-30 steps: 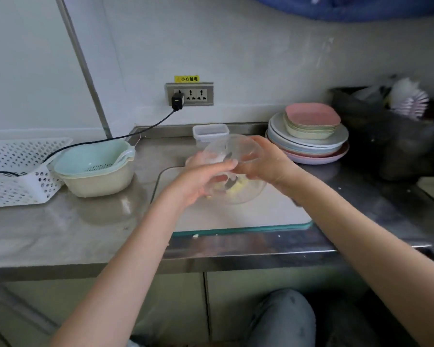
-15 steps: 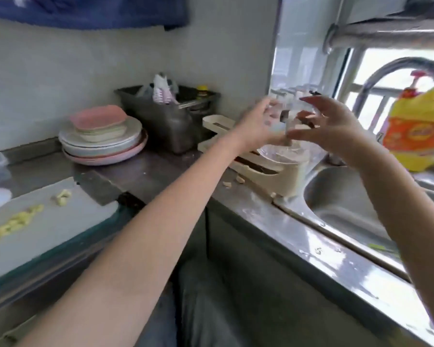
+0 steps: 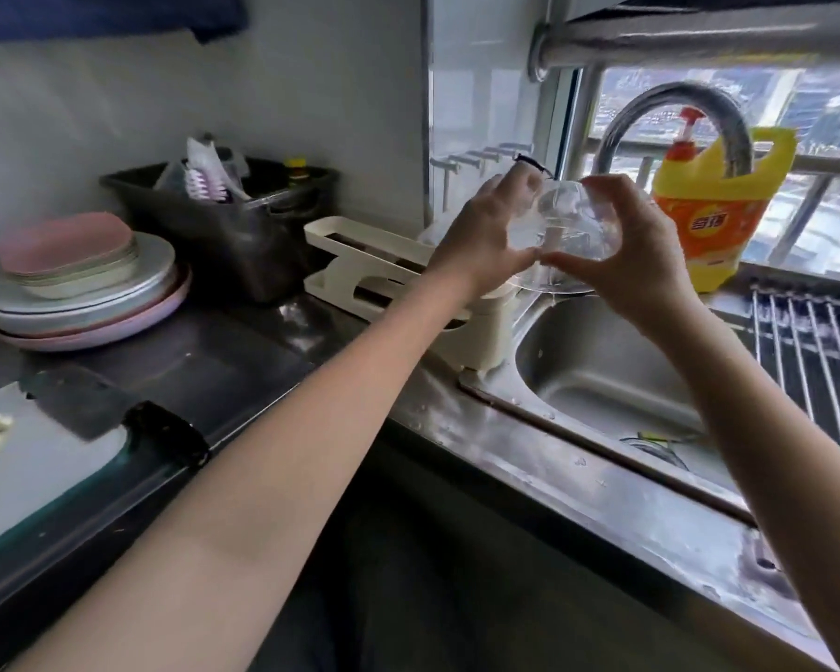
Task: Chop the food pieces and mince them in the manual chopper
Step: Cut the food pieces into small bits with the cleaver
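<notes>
While both hands' grip holds clear bowl (image 3: 566,230), faucet (image 3: 670,114) & soap jug (image 3: 718,220) crowd behind.

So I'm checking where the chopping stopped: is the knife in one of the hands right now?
No, the knife lies on the cutting board, while both hands grip the clear chopper bowl.

stacked plates (image 3: 81,303), yellow detergent bottle (image 3: 718,215), sink (image 3: 602,375), faucet (image 3: 675,109)

Both forearms bare w/ no sleeves, hands ungloved; dark grey trousers (image 3: 408,574) visible below counter edge.
</notes>
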Demonstrator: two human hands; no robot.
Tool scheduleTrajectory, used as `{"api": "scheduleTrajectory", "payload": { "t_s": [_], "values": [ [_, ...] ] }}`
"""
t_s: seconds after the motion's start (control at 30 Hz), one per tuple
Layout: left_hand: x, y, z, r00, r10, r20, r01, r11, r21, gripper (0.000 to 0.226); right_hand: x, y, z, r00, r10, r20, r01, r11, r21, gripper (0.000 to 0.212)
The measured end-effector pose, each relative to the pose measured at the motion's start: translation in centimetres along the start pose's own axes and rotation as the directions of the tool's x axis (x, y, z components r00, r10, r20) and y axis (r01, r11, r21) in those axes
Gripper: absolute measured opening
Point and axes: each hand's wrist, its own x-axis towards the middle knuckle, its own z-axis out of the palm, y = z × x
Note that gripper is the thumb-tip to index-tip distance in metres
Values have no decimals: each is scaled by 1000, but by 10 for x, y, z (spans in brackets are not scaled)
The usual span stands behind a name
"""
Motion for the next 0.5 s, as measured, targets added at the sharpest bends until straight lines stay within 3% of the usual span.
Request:
{"api": "scheduleTrajectory", "payload": {
  "t_s": [0.1, 0.2, 0.3, 0.37, 0.43, 0.5],
  "values": [
    [7, -5, -37, 983, -158, 95, 174, 966, -192, 71, 17, -23, 7, 1000, 16, 22, -20, 987, 159, 74],
    [3, -18, -102, 920, -285, 269, 354, 898, -261, 73, 44, -62, 28, 967, 179, 181, -235, 898, 372, 66],
    [-25, -48, -173, 833, -463, 302, 527, 831, -178, 56, 66, -113, 70, 815, 260, 518, -501, 765, 405, 62],
    [-61, -71, -222, 772, -581, 257, 618, 780, -95, 37, 70, -157, 108, 693, 157, 704, -546, 751, 370, 47],
    [-110, -85, -272, 705, -690, 165, 693, 719, 45, 42, 61, -208, 149, 556, 32, 831, -619, 684, 387, 26],
    [-165, -88, -317, 623, -781, 39, 770, 622, 141, 46, 44, -262, 188, 458, -51, 888, -662, 647, 378, 30]
  ]
}}
